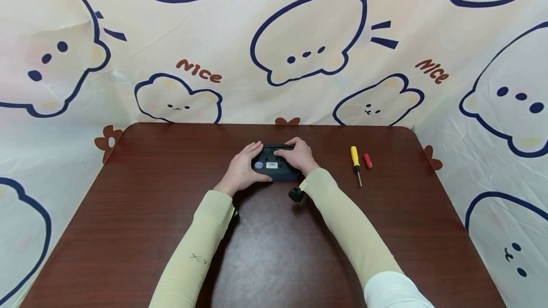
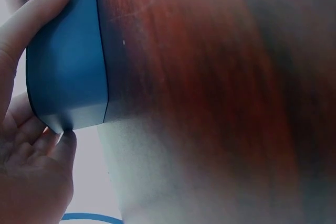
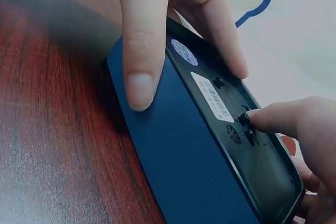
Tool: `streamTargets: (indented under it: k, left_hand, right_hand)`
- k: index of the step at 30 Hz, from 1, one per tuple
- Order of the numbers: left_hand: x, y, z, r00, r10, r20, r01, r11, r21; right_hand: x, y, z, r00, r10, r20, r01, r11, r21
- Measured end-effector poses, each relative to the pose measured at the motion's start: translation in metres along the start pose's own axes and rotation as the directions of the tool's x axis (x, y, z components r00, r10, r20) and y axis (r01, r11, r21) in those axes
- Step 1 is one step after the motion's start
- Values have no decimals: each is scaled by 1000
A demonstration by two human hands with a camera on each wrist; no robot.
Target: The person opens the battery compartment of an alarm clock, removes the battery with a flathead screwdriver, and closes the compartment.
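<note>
A blue box-shaped device lies on the table, its black back panel turned up. That panel carries a white barcode label, a round sticker and small black knobs. My left hand grips the device's left end, thumb on the blue near side and other fingers round the far edge. At the other end my right hand holds it, thumb tip on a small black knob and fingers curled past the far edge. The left wrist view shows the plain blue side under the left thumb.
To the right of the hands lies a yellow-and-black screwdriver. Beside it is a small red cylinder. The brown wooden table ends at a printed cloth backdrop at the back and sides.
</note>
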State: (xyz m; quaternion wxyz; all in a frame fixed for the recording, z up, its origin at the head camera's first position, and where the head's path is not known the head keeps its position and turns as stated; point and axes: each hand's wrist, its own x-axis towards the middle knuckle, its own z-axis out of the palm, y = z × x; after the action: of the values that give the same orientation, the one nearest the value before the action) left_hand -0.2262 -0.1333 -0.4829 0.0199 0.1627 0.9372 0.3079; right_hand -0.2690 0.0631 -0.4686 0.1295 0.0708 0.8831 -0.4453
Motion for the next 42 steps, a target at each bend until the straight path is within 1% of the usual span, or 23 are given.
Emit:
streamTargets:
  k: [10,15,20,22,27,35,42]
  left_hand:
    - [4,2,-1,1000,13,9,-13,1000,16]
    - [4,2,-1,1000,20,-13,-20,1000,2]
    - [2,2,0,1000,19,16,-19,1000,3]
    - [1,1,0,1000,19,16,-19,1000,3]
    - [1,2,-1,1000,25,-12,-25,1000,4]
    - [-1,-1,1,1000,6,0,-6,1000,-1]
    - [-1,-1,1,1000,24,-7,-24,1000,-1]
  right_hand:
    - [2,3,-4,1000,-8,10,8,1000,27]
    - [3,5,-3,1000,-20,11,19,999,43]
    - [3,9,-2,1000,9,29,-10,999,40]
    - [3,9,-2,999,14,37,-15,999,35]
    - [3,6,-3,999,-3,42,2,1000,28]
    - [3,5,-2,999,-9,51,8,1000,14]
    - [1,7,-1,999,-33,27,32,999,34]
